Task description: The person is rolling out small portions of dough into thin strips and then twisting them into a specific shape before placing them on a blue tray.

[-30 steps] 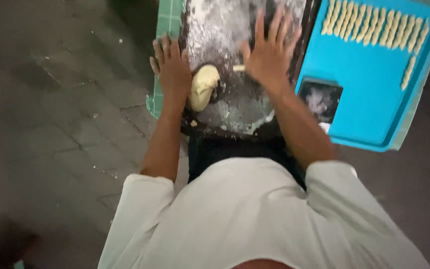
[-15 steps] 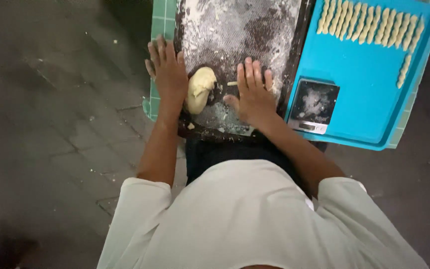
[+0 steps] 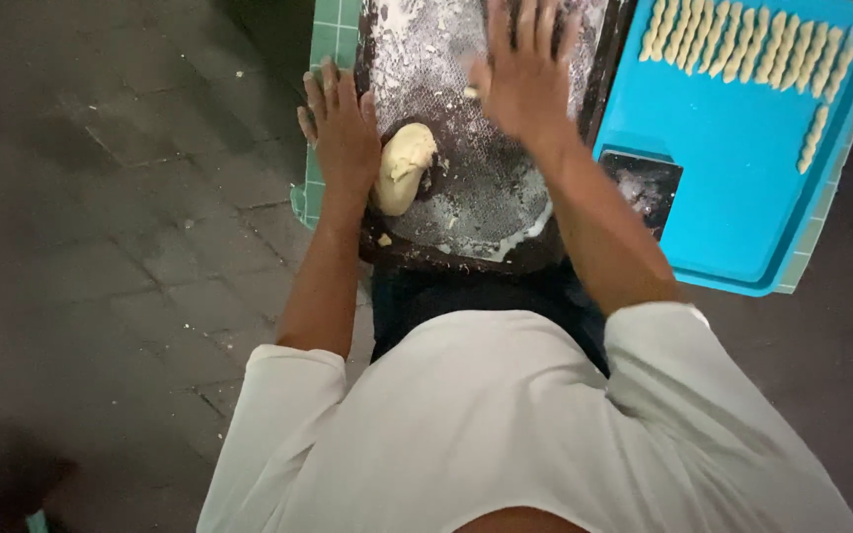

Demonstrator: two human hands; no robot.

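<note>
— Looking down, what comes first?

— My white shirt, then both forearms reaching out to a dark floured board that sits on a green tiled mat.

— Your left hand?

— My left hand lies flat on the board's left edge, fingers straight and a little spread, gripping nothing. The dough lump sits just beside it, touching the thumb side.

— And the right?

— My right hand is farther up the board, palm down, fingers spread wide. A small dough strip pokes out at its thumb side, under the palm; the hand presses on it and is not closed around it.

— Anything to the right?

— A blue tray just beside the board, with a dark floured scraper on its near corner and a row of twisted dough sticks along its far edge.
</note>
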